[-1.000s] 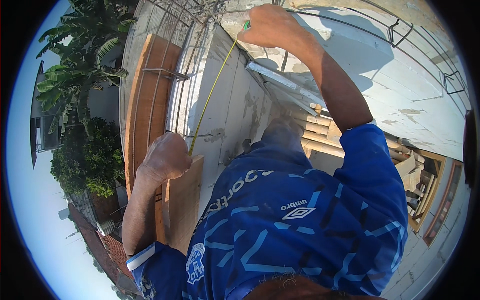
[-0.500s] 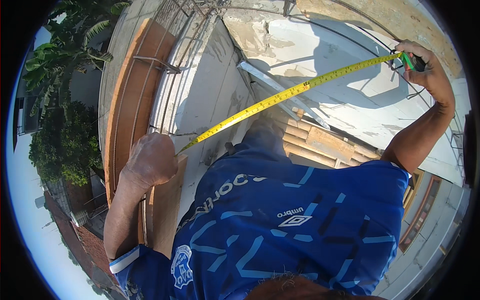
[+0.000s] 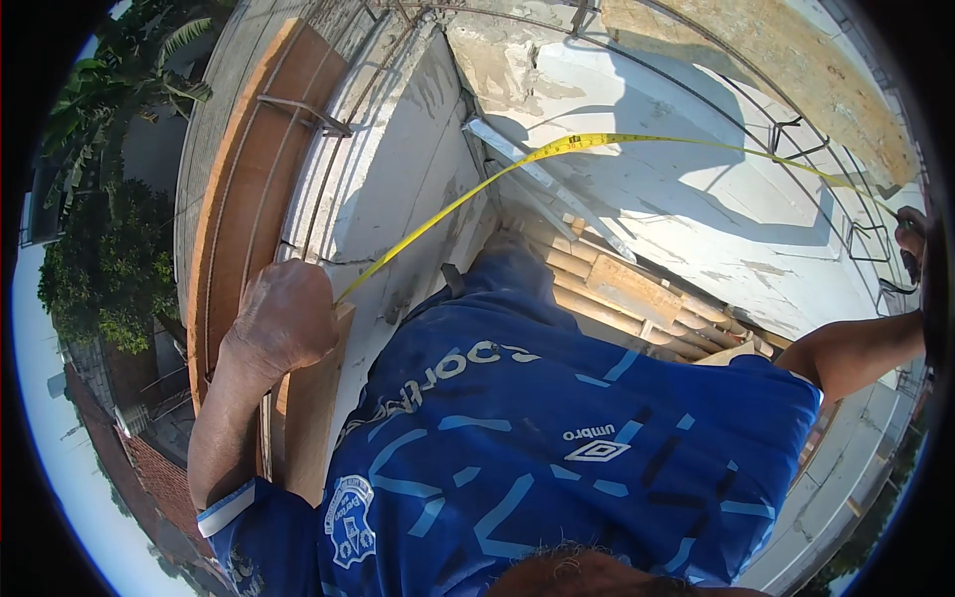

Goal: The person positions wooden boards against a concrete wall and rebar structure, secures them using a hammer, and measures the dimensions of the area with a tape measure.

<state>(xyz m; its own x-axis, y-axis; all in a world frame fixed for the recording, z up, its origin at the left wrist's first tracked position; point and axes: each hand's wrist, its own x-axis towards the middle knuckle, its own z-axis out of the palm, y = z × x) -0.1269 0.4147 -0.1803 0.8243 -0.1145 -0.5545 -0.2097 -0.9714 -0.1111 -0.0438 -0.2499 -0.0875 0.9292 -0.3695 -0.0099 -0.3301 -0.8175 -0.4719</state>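
Note:
A yellow tape measure blade stretches across the view between my two hands, bowed upward in the middle and twisted toward the right. My left hand is closed on the blade's end, beside the orange-brown board and over the top of a wooden plank. The tip itself is hidden in the fist. Far out at the right rim, my right hand grips the tape's case, which is dark and mostly cut off by the picture's edge. The right arm reaches outward, away from my body.
Thin steel rebar runs along the pale block wall at the back and over the left wall top. A metal-coloured bar leans in the corner. Below lie bamboo poles. Trees and roofs stand far below at left.
My right hand has moved out to the right and lower with the case, drawing out more blade. The blade now arches and twists. My left hand has shifted slightly left in the view.

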